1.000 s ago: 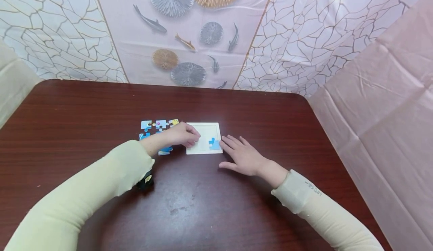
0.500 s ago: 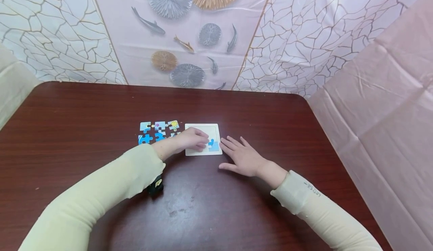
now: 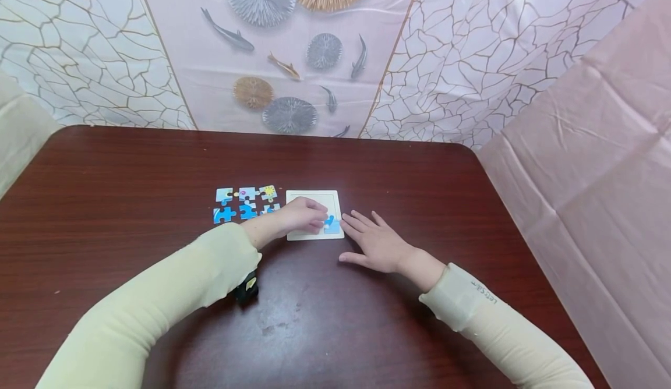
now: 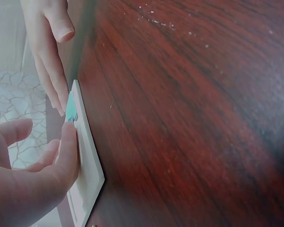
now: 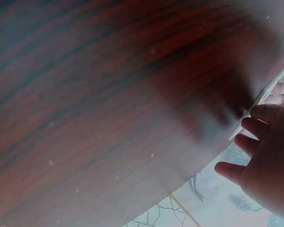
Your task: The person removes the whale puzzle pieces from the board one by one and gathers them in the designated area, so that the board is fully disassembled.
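Note:
A white square puzzle tray (image 3: 313, 193) lies flat on the brown table. In its near right corner sits a light and dark blue jigsaw piece (image 3: 332, 227). My left hand (image 3: 304, 214) is over the tray from the left, fingers bent and fingertips right beside that piece. In the left wrist view the left hand's fingers (image 4: 70, 146) reach the tray; I cannot tell whether they pinch another piece. My right hand (image 3: 380, 243) lies with fingers spread on the table, fingertips at the tray's right edge. The right wrist view shows the right hand's straight fingers (image 5: 248, 144).
Several jigsaw pieces (image 3: 247, 211), blue with a yellow sun on one, are laid in rows left of the tray, partly behind the left forearm. A black wrist device (image 3: 247, 289) hangs under the left sleeve. A patterned cloth (image 3: 288, 57) stands behind the table's (image 3: 419, 173) far edge.
My left hand has moved right across the tray, from its left side to beside the blue piece, uncovering more of the loose pieces. My right hand has stayed in place.

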